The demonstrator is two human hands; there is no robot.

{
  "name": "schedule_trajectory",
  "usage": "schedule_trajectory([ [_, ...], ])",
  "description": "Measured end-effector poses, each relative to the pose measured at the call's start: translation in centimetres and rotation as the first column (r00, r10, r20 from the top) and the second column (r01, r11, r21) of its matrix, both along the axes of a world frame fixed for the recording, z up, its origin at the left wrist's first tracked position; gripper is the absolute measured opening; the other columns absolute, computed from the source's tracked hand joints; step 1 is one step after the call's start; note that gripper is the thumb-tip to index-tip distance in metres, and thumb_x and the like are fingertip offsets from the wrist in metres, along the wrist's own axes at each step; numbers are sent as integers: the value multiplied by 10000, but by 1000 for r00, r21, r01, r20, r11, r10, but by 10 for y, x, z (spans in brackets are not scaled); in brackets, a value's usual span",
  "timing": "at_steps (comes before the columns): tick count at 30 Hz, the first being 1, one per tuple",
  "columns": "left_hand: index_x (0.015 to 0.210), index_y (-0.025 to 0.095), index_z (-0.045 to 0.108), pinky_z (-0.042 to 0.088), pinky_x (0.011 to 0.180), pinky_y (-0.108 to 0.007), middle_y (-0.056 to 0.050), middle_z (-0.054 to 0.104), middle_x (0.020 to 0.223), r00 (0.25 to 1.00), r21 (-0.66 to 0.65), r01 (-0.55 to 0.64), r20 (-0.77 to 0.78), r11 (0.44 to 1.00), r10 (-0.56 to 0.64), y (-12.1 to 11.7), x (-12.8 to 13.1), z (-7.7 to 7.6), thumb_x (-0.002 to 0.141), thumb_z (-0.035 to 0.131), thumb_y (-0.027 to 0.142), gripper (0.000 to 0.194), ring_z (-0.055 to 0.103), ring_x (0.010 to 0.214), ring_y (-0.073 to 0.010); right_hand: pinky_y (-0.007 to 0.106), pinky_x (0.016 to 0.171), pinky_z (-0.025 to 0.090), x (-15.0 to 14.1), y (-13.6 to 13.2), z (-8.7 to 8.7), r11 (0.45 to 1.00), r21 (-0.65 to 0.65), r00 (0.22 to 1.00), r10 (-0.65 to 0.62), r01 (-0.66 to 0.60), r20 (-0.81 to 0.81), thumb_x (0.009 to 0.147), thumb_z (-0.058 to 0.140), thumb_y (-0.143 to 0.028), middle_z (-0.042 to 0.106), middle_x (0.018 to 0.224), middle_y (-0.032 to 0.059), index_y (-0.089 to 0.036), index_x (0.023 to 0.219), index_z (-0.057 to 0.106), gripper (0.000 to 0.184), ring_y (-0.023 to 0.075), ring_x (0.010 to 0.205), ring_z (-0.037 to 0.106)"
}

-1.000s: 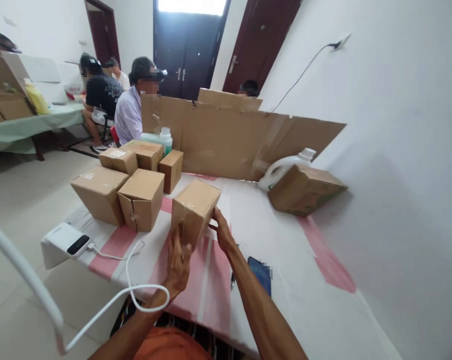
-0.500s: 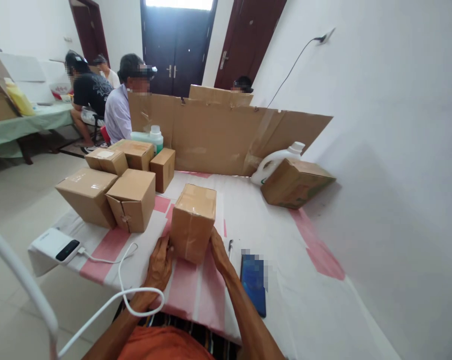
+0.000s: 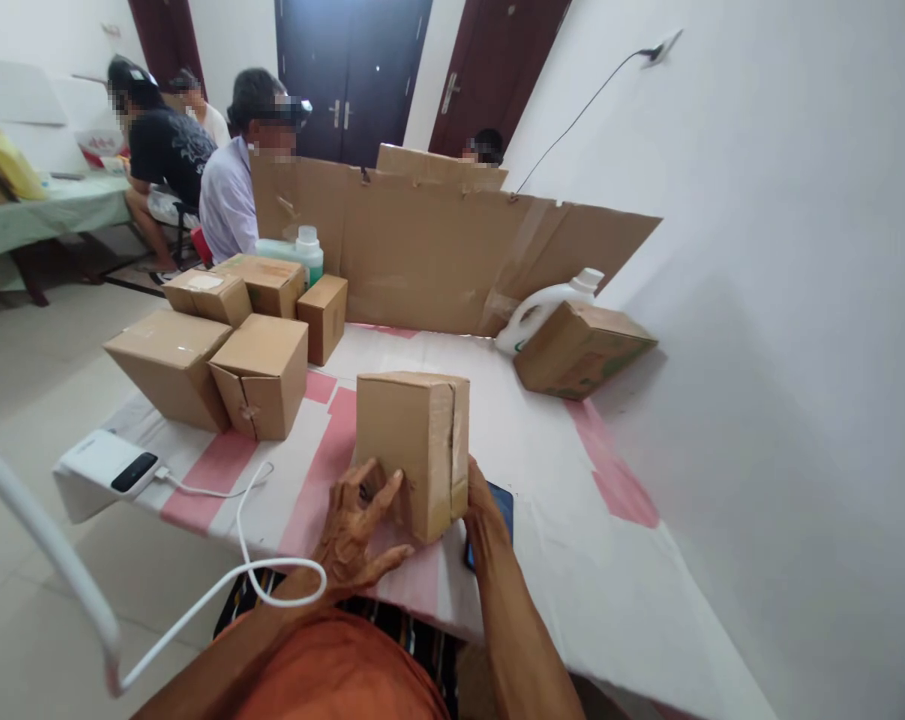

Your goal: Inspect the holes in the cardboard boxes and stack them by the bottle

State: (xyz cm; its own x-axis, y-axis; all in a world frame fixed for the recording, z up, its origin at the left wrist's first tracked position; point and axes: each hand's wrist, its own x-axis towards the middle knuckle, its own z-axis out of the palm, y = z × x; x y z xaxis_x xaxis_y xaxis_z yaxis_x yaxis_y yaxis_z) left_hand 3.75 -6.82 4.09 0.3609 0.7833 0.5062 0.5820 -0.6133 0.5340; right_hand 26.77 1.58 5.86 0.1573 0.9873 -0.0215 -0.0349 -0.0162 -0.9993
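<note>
In front of me a brown cardboard box [image 3: 401, 440] stands turned at an angle, with a taped seam down its right-hand side. My left hand [image 3: 360, 520] has its fingers spread, and the fingertips touch or nearly touch the box's left face. Against the box's right side is my right hand [image 3: 485, 500], its fingers mostly hidden behind the cardboard as it steadies the box. Partly covered by the right hand and wrist, a dark phone [image 3: 503, 508] lies on the cloth.
Several cardboard boxes [image 3: 259, 375] stand on the left of the cloth-covered table [image 3: 572, 560], near a green liquid bottle [image 3: 311, 258]. A white power bank [image 3: 107, 462] trails a looped cable [image 3: 249, 560]. A cardboard screen [image 3: 422, 255], a white jug [image 3: 546, 305] and a tilted box [image 3: 583, 350] are further back.
The box has been turned, so its seamed side now faces right, and it sits slightly further right. My left hand has loosened and spread its fingers. The view has shifted a little.
</note>
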Motion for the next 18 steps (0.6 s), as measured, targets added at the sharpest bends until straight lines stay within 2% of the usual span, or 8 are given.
schedule_trajectory([
  [2, 1706, 362, 166, 323, 1226, -714, -191, 110, 1731, 1000, -44, -20, 9, 999, 21, 11, -2, -4, 809, 854, 532, 1143, 217, 1590, -511, 576, 975, 583, 5, 1, 4, 995, -75, 993, 57, -64, -99, 836, 475, -906, 831, 1015, 140, -228, 1048, 820, 789, 415, 1198, 719],
  [3, 1710, 368, 115, 309, 1235, -716, -184, 18, 1749, 999, -76, -28, 34, 997, 30, 19, -3, -6, 806, 862, 511, 1181, 153, 1611, -517, 574, 992, 572, 7, 1, 5, 988, -110, 982, 89, -108, -167, 846, 435, -919, 826, 1076, 142, -227, 1082, 810, 822, 408, 1236, 703],
  [5, 1710, 376, 44, 324, 1248, -681, -170, -48, 1754, 993, -155, -45, 105, 987, 62, 39, -5, -7, 851, 831, 426, 1166, 122, 1633, -483, 553, 1021, 553, 9, 2, 6, 973, -131, 947, 148, -191, -285, 858, 410, -920, 790, 1250, 120, -254, 1170, 780, 823, 387, 1313, 660],
  [8, 1705, 372, 50, 310, 1275, -642, -151, 35, 1747, 976, -251, -67, 185, 966, 116, 69, -6, -7, 871, 785, 316, 1113, 137, 1645, -425, 513, 1059, 532, 2, 7, 7, 963, -66, 909, 223, -262, -353, 870, 385, -918, 698, 1448, 55, -325, 1279, 730, 798, 348, 1393, 598],
  [11, 1705, 341, 63, 285, 1289, -636, -154, 105, 1738, 960, -312, -73, 235, 947, 151, 85, -4, -9, 844, 771, 276, 1116, 155, 1643, -412, 520, 1093, 507, -15, 16, 6, 963, -28, 906, 241, -267, -349, 847, 351, -949, 698, 1441, 69, -312, 1324, 714, 875, 352, 1405, 579],
  [15, 1700, 301, 115, 329, 1269, -618, -169, 174, 1719, 942, -363, -79, 278, 929, 189, 82, 2, -14, 859, 731, 267, 1043, 256, 1609, -392, 525, 1116, 484, -38, 19, -1, 979, -25, 947, 191, -204, -257, 837, 436, -924, 734, 1365, 103, -278, 1352, 710, 871, 345, 1416, 561],
  [18, 1687, 265, 207, 346, 1269, -564, -170, 327, 1636, 937, -332, -87, 293, 939, 191, 74, 1, -8, 920, 669, 306, 896, 348, 1556, -343, 510, 1111, 492, -39, 5, 2, 982, -37, 961, 172, -184, -217, 823, 574, -866, 726, 1383, 77, -304, 1332, 718, 772, 332, 1423, 552],
])
